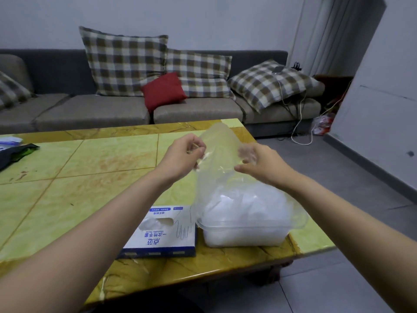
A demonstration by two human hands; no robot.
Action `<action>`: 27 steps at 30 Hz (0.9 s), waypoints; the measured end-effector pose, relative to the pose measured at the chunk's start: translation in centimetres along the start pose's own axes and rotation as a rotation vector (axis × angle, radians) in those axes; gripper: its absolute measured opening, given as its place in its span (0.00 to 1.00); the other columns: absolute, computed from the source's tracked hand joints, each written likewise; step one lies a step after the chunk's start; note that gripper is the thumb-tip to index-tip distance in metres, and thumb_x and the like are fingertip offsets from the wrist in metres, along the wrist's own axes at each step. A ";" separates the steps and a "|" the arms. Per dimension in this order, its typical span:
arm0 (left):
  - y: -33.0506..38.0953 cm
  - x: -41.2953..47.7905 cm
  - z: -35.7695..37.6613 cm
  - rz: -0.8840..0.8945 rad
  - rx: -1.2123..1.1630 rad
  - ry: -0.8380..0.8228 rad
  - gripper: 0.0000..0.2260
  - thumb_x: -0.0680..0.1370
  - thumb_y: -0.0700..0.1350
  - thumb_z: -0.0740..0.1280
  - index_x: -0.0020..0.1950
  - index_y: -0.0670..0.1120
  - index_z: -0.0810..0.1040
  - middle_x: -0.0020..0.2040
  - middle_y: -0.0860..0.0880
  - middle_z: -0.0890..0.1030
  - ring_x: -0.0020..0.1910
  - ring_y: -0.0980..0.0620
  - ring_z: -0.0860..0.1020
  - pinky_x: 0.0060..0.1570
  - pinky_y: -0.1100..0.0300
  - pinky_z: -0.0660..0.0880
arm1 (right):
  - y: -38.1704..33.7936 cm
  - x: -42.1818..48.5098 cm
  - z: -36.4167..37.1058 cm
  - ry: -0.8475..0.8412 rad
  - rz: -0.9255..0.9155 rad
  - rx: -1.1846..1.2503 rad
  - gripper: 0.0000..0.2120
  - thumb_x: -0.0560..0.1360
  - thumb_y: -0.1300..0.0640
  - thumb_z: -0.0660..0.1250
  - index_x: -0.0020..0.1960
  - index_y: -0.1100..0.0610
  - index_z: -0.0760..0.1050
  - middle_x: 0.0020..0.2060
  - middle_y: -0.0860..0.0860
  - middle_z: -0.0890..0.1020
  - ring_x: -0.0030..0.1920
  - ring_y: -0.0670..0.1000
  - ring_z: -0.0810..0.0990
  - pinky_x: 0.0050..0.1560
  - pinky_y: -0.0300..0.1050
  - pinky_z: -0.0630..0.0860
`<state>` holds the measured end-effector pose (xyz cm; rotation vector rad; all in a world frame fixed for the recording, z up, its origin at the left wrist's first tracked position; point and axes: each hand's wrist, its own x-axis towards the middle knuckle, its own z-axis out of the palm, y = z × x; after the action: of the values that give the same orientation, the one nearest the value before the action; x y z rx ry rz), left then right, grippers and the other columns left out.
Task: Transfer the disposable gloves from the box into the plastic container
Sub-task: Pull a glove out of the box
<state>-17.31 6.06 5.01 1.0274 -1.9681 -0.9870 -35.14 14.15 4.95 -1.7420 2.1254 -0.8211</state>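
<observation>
So the left hand (185, 154) and right hand (259, 161) were each curled onto an edge of one floppy clear glove (220, 143), which was held up right over the plastic container (243, 225), pretty much stuffed with gloves. The box (162, 236) was parked just beside it on the surface (90, 168).

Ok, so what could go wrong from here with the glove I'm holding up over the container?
1. The clear rectangular plastic container is already piled above its rim with a white heap of gloves; adding the thin clear plastic glove pinched between your left hand and right hand may make some slide out.
2. The container sits near the right edge of the yellow-green tiled table, so spilled gloves, or a nudged container, could drop to the floor.
</observation>
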 end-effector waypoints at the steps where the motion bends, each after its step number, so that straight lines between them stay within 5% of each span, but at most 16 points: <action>1: 0.4 0.0 0.5 0.021 -0.006 -0.021 0.09 0.79 0.36 0.62 0.40 0.48 0.72 0.35 0.48 0.76 0.26 0.55 0.72 0.28 0.67 0.70 | 0.1 -0.2 0.3 -0.015 0.009 0.046 0.22 0.73 0.54 0.71 0.64 0.60 0.70 0.56 0.53 0.78 0.51 0.50 0.77 0.45 0.40 0.68; 4: 1.2 -0.4 1.7 0.083 -0.008 -0.069 0.09 0.79 0.37 0.62 0.40 0.48 0.72 0.35 0.49 0.77 0.24 0.58 0.71 0.30 0.63 0.69 | -0.2 -0.6 1.2 -0.029 -0.006 0.135 0.20 0.74 0.55 0.70 0.64 0.59 0.72 0.56 0.50 0.78 0.52 0.47 0.76 0.45 0.37 0.67; 8: 1.3 -0.5 2.0 0.093 0.012 -0.078 0.09 0.79 0.38 0.62 0.41 0.48 0.72 0.35 0.50 0.77 0.28 0.55 0.70 0.31 0.61 0.68 | -0.7 -0.9 1.0 -0.027 -0.094 0.046 0.07 0.75 0.51 0.68 0.47 0.54 0.77 0.42 0.44 0.78 0.42 0.41 0.73 0.33 0.35 0.64; 12: 0.4 0.0 0.9 0.051 0.066 0.001 0.11 0.79 0.38 0.62 0.40 0.51 0.71 0.36 0.50 0.78 0.30 0.55 0.70 0.32 0.62 0.69 | 0.0 -0.8 0.2 0.045 -0.091 0.140 0.10 0.73 0.55 0.71 0.39 0.56 0.71 0.32 0.45 0.73 0.33 0.40 0.69 0.31 0.32 0.64; 22: 2.5 1.6 2.6 0.167 0.110 0.108 0.07 0.76 0.39 0.66 0.40 0.49 0.75 0.41 0.56 0.76 0.38 0.59 0.72 0.37 0.68 0.68 | 1.2 0.4 -3.5 0.539 -0.137 0.052 0.09 0.72 0.68 0.64 0.45 0.55 0.74 0.42 0.46 0.77 0.44 0.48 0.74 0.40 0.37 0.64; 27: -0.7 0.8 2.4 0.141 0.314 0.038 0.06 0.77 0.37 0.66 0.44 0.48 0.75 0.46 0.52 0.74 0.47 0.54 0.72 0.43 0.66 0.66 | 2.4 -2.0 -0.8 0.382 -0.361 -0.179 0.11 0.73 0.70 0.62 0.48 0.57 0.77 0.45 0.51 0.79 0.48 0.54 0.75 0.45 0.50 0.72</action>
<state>-19.47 5.84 3.46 1.0464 -2.1756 -0.5897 -37.07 16.52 3.90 -2.2609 2.1989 -1.1707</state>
